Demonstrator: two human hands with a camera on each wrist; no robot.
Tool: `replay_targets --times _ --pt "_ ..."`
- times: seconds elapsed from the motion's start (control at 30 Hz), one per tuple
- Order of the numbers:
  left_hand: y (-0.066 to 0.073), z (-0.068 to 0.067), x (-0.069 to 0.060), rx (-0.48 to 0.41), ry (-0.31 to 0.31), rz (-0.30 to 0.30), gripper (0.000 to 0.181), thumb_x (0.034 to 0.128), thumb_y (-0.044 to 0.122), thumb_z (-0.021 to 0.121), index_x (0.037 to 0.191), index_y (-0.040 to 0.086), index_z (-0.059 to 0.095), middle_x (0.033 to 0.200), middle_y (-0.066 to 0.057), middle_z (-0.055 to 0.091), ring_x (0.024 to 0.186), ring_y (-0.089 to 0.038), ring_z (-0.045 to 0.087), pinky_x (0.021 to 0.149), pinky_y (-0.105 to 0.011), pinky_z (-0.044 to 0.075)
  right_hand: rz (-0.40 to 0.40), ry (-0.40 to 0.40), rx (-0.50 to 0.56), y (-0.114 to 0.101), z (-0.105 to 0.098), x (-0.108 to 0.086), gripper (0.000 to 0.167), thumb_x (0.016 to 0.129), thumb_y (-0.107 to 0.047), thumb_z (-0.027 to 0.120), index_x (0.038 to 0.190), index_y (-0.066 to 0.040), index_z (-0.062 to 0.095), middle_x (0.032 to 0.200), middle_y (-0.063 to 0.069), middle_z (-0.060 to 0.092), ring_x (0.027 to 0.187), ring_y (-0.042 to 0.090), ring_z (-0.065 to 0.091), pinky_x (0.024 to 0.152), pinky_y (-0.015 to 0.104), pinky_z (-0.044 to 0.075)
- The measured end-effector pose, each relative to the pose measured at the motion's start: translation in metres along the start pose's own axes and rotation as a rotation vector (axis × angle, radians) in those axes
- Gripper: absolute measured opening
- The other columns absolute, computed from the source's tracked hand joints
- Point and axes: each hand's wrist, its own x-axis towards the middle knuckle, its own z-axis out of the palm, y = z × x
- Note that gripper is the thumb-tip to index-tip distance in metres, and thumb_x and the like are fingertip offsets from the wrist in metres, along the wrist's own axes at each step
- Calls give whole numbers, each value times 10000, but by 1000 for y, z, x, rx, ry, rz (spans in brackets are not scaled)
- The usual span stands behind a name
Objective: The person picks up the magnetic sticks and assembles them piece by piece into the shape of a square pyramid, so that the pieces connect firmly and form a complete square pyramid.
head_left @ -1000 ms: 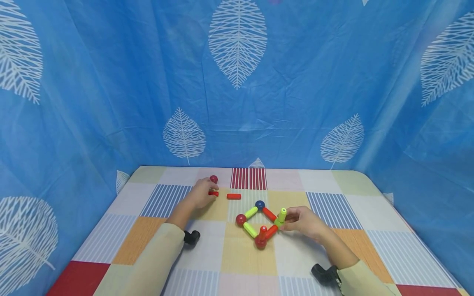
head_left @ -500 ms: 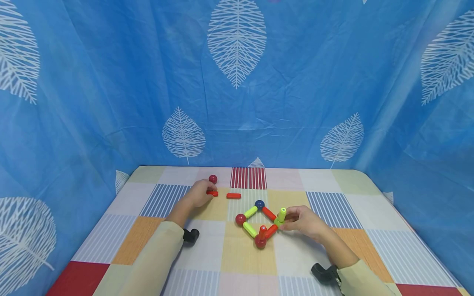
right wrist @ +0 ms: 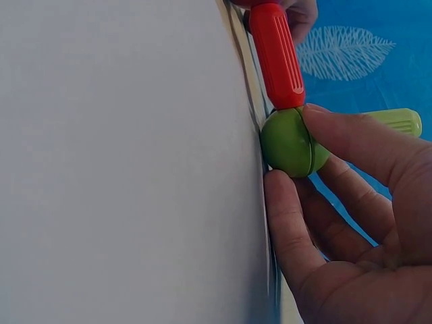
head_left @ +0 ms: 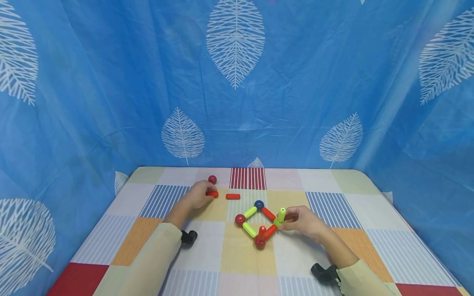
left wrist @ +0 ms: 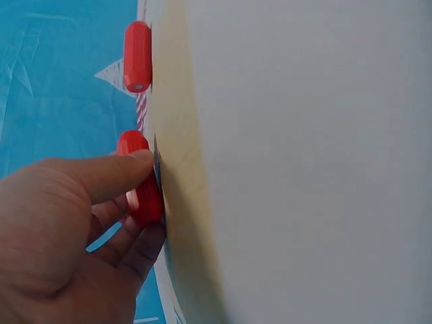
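In the left wrist view, my left hand (left wrist: 64, 216) grips a red magnetic rod (left wrist: 145, 192) between thumb and fingers, its lower side close to the cloth. My right hand (head_left: 305, 222) pinches a green ball (right wrist: 289, 143) at the right corner of a four-sided frame of rods and balls. A yellow-green rod (head_left: 282, 214) stands up from that ball. A red rod (right wrist: 278, 57) joins it to the front red ball (head_left: 260, 243), which bears an upright red rod (head_left: 262, 232). The frame's other corners are a blue ball (head_left: 259, 204) and a red ball (head_left: 240, 220).
A loose red rod (head_left: 233, 196) lies right of my left hand, and a loose red ball (head_left: 212, 179) sits behind it. The table has a patchwork cloth (head_left: 248, 261). Blue leaf-print curtains (head_left: 237, 123) enclose the back and sides.
My left hand has shifted very slightly left, and more of the red rod in its fingers shows. The right hand and the frame look the same.
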Motion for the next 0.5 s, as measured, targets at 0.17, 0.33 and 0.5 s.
replay_targets --times 0.17,0.33,0.5 --pt "7 0 -5 -32 -5 47 205 900 132 786 1091 171 722 1004 -17 659 952 -198 584 923 -371 570 7 7 -11 0 0 0 357 807 -80 844 1124 25 720 1013 94 742 933 194 673 786 252 572" --pt "16 0 -12 -159 -11 82 250 893 135 792 1107 223 697 1003 6 652 966 -196 593 902 -375 573 9 4 -8 0 0 0 363 808 -79 843 1131 28 717 1016 96 740 933 194 671 787 257 571" --pt "28 1 -19 -265 -21 133 257 901 114 773 1131 208 709 1031 9 679 983 -198 613 933 -411 563 -4 -9 10 2 0 1 372 812 -72 837 1140 49 708 1016 110 743 924 182 673 778 248 573"
